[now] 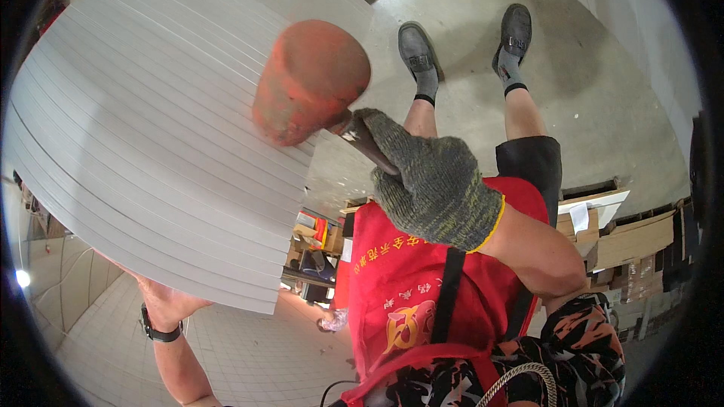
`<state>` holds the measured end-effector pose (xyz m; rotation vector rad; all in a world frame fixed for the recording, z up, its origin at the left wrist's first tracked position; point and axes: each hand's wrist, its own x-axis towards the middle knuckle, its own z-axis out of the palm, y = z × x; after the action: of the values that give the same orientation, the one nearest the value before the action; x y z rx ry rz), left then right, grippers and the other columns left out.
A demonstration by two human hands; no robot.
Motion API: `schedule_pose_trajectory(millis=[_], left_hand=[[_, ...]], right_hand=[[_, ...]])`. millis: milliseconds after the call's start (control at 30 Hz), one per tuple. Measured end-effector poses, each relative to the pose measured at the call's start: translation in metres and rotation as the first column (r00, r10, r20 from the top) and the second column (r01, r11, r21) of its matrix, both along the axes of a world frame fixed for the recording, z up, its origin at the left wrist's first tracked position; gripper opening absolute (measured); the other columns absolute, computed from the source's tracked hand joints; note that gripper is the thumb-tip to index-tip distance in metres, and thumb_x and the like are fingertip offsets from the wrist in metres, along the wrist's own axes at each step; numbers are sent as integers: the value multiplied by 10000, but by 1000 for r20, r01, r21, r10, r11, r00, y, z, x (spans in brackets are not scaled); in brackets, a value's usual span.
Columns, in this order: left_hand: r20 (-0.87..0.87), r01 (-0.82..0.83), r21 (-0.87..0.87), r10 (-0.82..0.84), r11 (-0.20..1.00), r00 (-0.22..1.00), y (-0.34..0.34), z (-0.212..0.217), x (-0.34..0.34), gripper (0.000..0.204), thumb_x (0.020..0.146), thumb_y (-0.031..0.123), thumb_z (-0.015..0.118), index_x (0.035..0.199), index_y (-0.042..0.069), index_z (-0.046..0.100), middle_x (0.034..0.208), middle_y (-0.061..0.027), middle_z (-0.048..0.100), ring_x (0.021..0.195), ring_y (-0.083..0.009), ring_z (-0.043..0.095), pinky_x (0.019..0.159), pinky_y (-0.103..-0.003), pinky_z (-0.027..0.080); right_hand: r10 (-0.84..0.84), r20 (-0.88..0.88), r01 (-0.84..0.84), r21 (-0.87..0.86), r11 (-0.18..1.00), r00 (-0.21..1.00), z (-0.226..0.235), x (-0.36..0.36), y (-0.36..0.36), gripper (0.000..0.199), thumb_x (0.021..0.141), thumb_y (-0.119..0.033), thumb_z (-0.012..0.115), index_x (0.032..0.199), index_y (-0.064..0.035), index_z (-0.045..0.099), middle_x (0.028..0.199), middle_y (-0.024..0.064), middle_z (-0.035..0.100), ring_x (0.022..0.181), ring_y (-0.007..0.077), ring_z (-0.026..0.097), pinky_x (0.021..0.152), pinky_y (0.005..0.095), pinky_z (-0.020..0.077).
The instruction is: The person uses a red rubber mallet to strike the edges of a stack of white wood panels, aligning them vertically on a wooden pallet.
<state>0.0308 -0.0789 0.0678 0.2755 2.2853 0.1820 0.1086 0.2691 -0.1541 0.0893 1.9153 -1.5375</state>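
Observation:
A tall stack of pale grey flat sheets (158,136) fills the left side, its layered edges showing as many thin lines. My right hand (434,181), in a dark grey-green knit glove with a yellow cuff, is closed around the dark handle of a rubber mallet. The worn reddish head of the mallet (313,79) is held up in front of the stack's right part; whether it touches the sheets I cannot tell. Bare, with a dark band at the wrist, my left hand (162,301) rests against the stack's lower edge. Its thumb and a finger spread along that edge; other fingers are hidden.
My shoes (418,49) stand on the grey concrete floor (467,0) right of the stack. Cardboard pieces (633,241) are piled at the far right. Below the stack's right corner are a shelf with boxes (320,234) and, farther off, a blurred person (333,321).

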Motion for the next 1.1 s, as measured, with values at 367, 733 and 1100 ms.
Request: schedule_pose_trajectory(millis=[367,733,1100], left_hand=[[10,-111,62,111,992,994,33,-17,-8,1617,459,403,953,1384,29,-321,1386,-211,346,1129,-287,527,921,-428,465],[-65,-87,-26,85,996,994,15,-5,0,1647,408,549,921,1416,32,-275,1505,-199,121,1247,-291,441,1007,-451,405],[4,-267,42,268,963,964,29,-12,0,1634,466,456,939,1373,107,-375,1443,-196,295,1141,-279,532,931,-440,482]], right_hand=[[112,-24,-112,0,994,993,15,9,12,604,750,-91,655,1310,18,458,751,172,646,574,345,628,522,405,501],[89,-40,-89,2,996,995,22,11,9,559,734,-100,677,1243,35,490,836,153,662,587,314,641,521,392,506],[64,-107,-72,-66,995,992,36,25,5,636,745,-174,654,1328,-16,455,772,121,614,544,325,589,470,456,456]])
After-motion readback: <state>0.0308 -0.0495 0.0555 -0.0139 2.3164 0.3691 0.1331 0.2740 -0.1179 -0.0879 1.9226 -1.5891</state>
